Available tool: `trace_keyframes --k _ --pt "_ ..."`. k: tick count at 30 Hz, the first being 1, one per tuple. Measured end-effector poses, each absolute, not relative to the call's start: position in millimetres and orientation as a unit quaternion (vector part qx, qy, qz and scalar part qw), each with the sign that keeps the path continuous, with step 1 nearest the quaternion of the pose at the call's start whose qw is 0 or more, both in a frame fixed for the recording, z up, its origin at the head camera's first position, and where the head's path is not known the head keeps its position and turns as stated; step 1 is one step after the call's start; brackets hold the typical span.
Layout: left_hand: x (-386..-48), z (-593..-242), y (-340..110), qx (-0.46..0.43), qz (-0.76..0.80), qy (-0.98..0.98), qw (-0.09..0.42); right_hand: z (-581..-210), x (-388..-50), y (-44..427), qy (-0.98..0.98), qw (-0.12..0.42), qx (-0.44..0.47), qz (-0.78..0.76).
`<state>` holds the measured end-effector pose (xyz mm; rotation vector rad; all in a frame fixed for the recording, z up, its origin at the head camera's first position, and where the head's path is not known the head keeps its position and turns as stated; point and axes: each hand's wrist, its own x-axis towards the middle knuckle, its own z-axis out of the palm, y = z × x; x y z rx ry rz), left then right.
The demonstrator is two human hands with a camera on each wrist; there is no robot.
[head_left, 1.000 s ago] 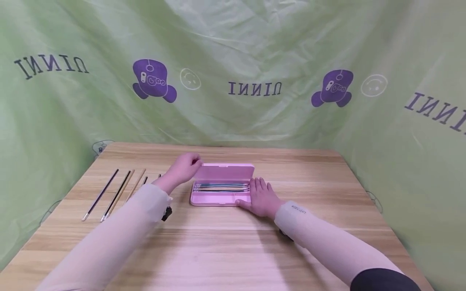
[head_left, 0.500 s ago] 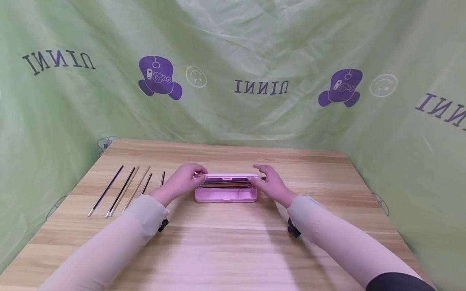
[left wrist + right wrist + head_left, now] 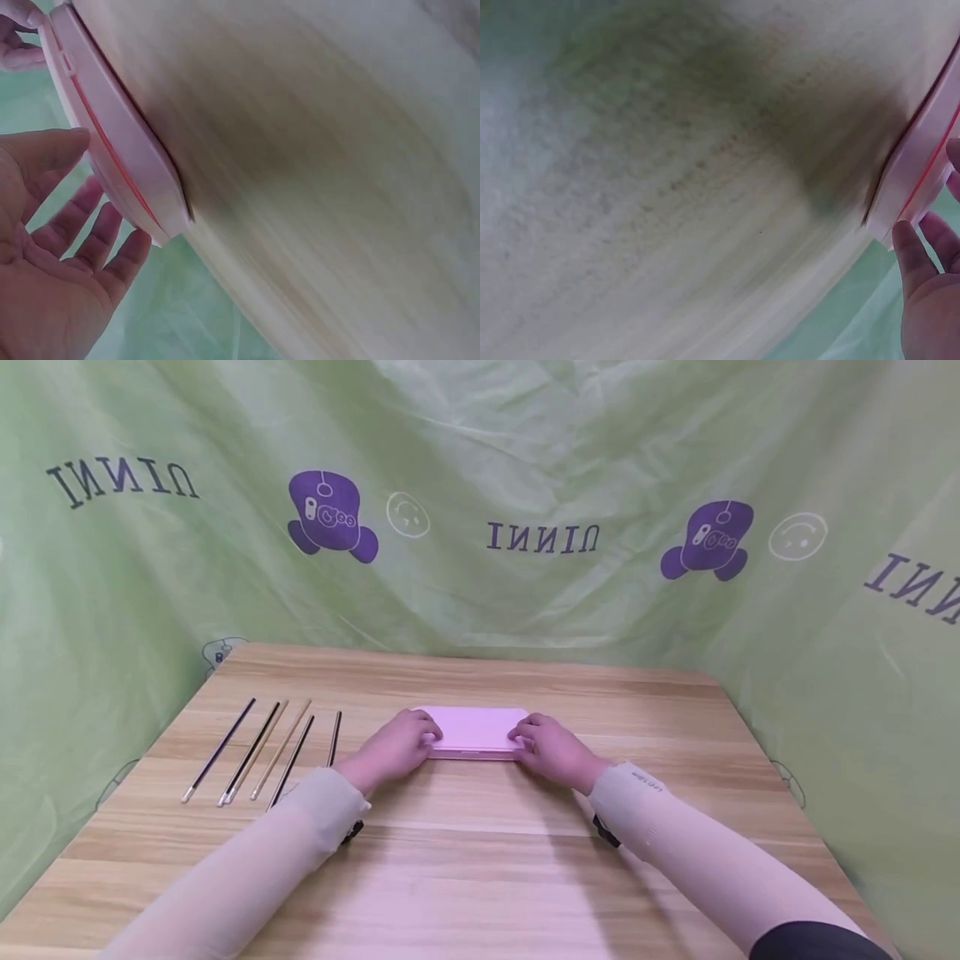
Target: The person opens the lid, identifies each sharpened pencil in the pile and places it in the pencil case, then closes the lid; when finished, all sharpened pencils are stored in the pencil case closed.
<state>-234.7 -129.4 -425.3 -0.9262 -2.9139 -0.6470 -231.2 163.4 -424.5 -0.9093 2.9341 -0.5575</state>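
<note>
A pink pencil case (image 3: 474,728) lies on the wooden table with its lid down. In the left wrist view, a thin red line runs between the case's lid and base. My left hand (image 3: 397,745) holds the case's left end, thumb at the front edge and curved fingers about the corner. At the opposite end my right hand (image 3: 557,750) holds the right corner with bent fingers. The left wrist view shows the left hand (image 3: 64,240) with its fingertips against the lid's edge. Only part of the right hand (image 3: 934,285) appears in the right wrist view. The case's contents are hidden.
Several pencils lie on the table left of the case, among them a dark pencil (image 3: 219,750) and a wood-coloured pencil (image 3: 281,747). My left forearm partly covers the nearest ones. A green printed curtain (image 3: 480,593) hangs behind the table (image 3: 480,860).
The pencil case's lid has swung down from upright, covering the pencils inside. My right hand has gone from lying flat at the case's right side to gripping its corner; the left came down with the lid.
</note>
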Motion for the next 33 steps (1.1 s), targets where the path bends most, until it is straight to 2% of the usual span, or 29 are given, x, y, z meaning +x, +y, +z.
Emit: trace_keyframes --k 12,19,25,33 --pt "-237.8 -424.8 -127.8 -0.309 -0.199 -0.929 0.031 -418.9 -231.3 164.6 0.939 -0.004 -0.306 -0.160" --pt "-235.6 -438.5 -134.1 -0.312 -0.190 -0.930 0.039 -433.6 -235.9 158.6 0.942 0.010 -0.301 -0.149" --pt "-232.2 -446.6 -140.5 -0.308 -0.187 -0.931 0.057 -439.8 -233.4 151.4 0.936 -0.006 -0.314 -0.156" --pt "-237.6 -442.5 -139.0 -0.299 -0.189 -0.935 0.029 -429.8 -235.1 150.9 0.938 0.014 -0.316 -0.141"
